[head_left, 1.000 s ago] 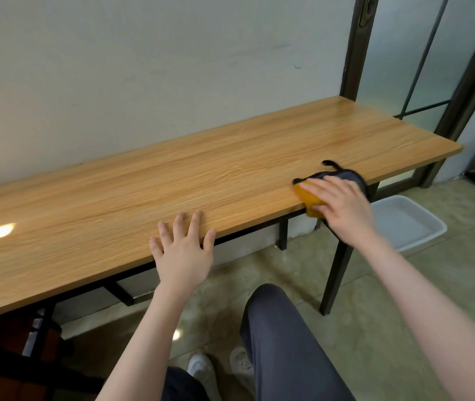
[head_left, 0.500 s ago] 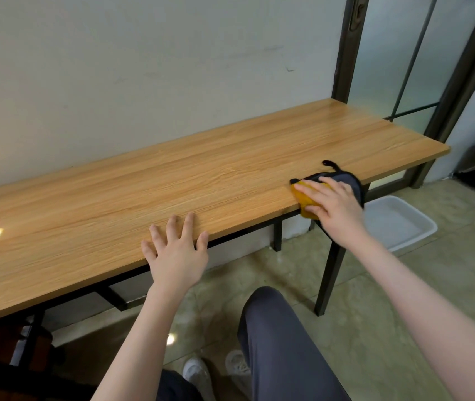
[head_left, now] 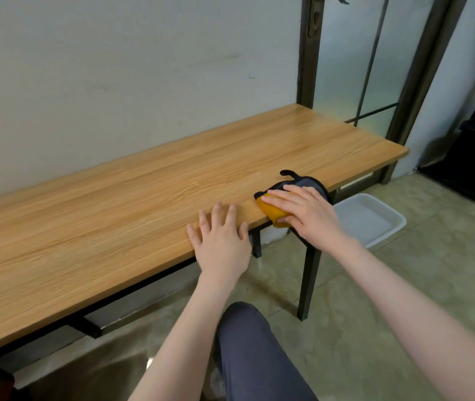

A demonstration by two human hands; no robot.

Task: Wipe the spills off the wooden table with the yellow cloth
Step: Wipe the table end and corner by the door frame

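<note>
A long wooden table stands against a pale wall. No spill shows on its top. The yellow cloth, with a dark grey backing and a black loop, lies at the table's front edge and hangs partly over it. My right hand lies on the cloth with its fingers laid across the top and its thumb tucked under the overhanging yellow part. My left hand rests flat on the front edge just left of the cloth, fingers spread, holding nothing.
A white plastic tray sits on the tiled floor under the table's right end. A dark-framed glass door stands behind that end. The table's black metal legs and my grey-trousered knee are below the front edge.
My right hand has drawn the cloth a little leftward along the front edge. My left hand has slid to the right and now lies close beside the cloth.
</note>
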